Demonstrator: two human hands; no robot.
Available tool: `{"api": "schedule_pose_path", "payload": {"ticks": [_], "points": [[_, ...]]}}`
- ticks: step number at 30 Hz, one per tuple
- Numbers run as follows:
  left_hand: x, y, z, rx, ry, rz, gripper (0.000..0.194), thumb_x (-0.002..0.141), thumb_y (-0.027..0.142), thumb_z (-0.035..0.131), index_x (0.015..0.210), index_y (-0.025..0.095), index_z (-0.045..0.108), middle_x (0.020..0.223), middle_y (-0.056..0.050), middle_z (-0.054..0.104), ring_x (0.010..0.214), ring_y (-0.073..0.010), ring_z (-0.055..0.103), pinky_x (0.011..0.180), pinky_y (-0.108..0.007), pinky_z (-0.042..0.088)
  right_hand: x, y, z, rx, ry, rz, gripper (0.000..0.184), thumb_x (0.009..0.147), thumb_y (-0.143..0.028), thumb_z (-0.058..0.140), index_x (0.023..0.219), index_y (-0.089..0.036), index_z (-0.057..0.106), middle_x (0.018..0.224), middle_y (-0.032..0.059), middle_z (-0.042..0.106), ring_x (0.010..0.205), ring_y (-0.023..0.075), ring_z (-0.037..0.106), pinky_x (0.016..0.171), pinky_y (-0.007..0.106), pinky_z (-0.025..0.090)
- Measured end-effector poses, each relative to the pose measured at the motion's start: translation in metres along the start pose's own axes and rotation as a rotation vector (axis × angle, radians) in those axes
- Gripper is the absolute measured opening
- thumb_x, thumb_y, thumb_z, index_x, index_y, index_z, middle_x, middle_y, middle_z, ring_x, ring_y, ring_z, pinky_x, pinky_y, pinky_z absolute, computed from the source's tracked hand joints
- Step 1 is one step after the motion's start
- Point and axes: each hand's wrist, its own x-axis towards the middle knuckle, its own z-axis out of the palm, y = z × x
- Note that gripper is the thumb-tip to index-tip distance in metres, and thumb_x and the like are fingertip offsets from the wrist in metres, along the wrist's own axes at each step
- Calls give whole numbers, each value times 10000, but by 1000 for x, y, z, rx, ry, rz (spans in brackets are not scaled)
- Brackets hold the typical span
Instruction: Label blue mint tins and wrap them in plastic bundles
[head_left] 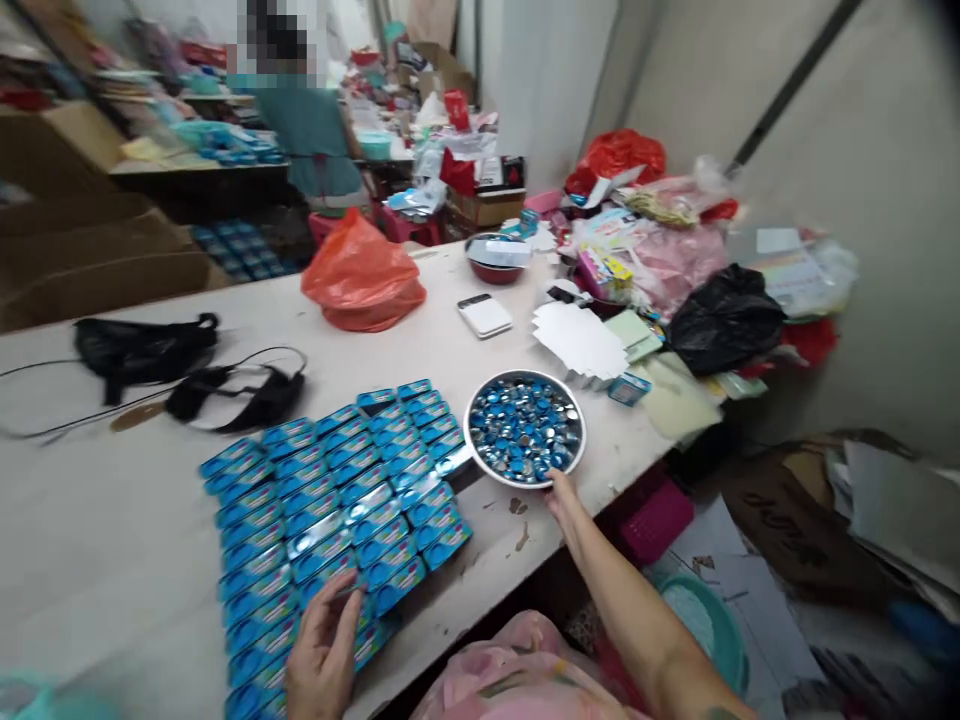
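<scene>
We log left hand [326, 645] loosely spread at blue boxes [326, 500]; right hand [562, 498] at bowl [504, 480], grip unclear; orange bag [364, 278] beyond boxes, far.

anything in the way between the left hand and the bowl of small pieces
Between the left hand and the bowl lie rows of blue boxes, then bare tabletop; nothing else visible blocks the way.
</scene>
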Motion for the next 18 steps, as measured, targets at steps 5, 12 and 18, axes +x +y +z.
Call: {"api": "schedule_pose_path", "payload": {"ticks": [5, 12, 18], "points": [[-17, 45, 95, 40, -440, 84, 428, 686, 496, 537, 964, 173, 572, 955, -78, 623, 819, -204, 606, 758, -345, 500, -26, 0, -113, 126, -27, 12, 133, 490, -161, 548, 623, -156, 556, 458, -22, 554, 420, 123, 499, 424, 225, 415], [-25, 72, 213, 366, -1008, 298, 335, 769, 438, 446, 952, 180, 556, 902, -75, 610, 751, -168, 602, 694, -318, 511, -87, 69, -349, 122, 259, 22, 222, 455, -266, 594, 648, -161, 625, 580, 18, 640, 558, 191, 580, 570, 290, 455], [-16, 49, 291, 590, -1111, 634, 338, 798, 393, 397, 1022, 173, 522, 909, -67, 534, 686, -139, 571, 691, -340, 503, -80, 148, -409, 3, 485, 112, 146, 457, -235, 525, 551, -155, 603, 479, -6, 585, 494, 159, 526, 501, 253, 408]]}}
